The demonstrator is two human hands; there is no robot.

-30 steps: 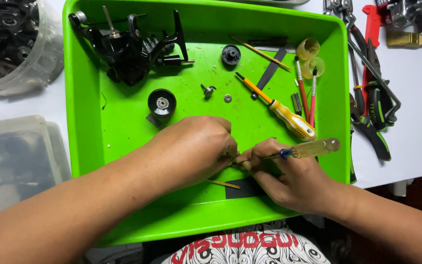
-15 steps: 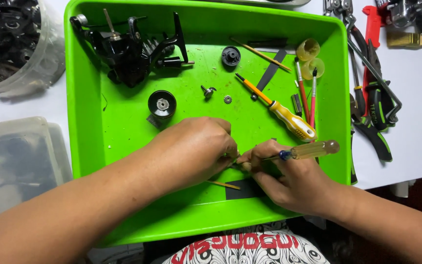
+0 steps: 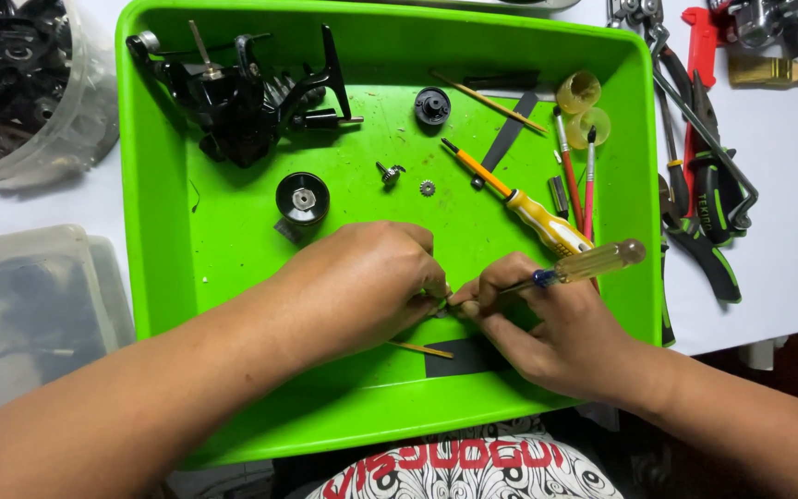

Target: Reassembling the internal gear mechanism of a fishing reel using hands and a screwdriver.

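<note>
Over the near half of a bright green tray [image 3: 154,231], my left hand [image 3: 362,282] is closed around a small part that its fingers hide. My right hand [image 3: 547,328] grips a screwdriver with a clear amber handle [image 3: 593,263], its tip pointing left into the spot where the two hands meet. A thin wooden stick [image 3: 422,349] and a dark flat piece [image 3: 459,356] lie on the tray just under the hands.
In the tray: a black fishing reel body [image 3: 237,92], a round black spool [image 3: 303,198], a black cap [image 3: 432,105], a tiny gear [image 3: 427,188], a yellow screwdriver [image 3: 533,208], thin brushes [image 3: 570,176]. Pliers and cutters [image 3: 704,194] lie right of it, clear containers [image 3: 30,83] left.
Hardly anything differs: both hands stay pressed together at the same spot, with only a slight shift of the screwdriver handle.
</note>
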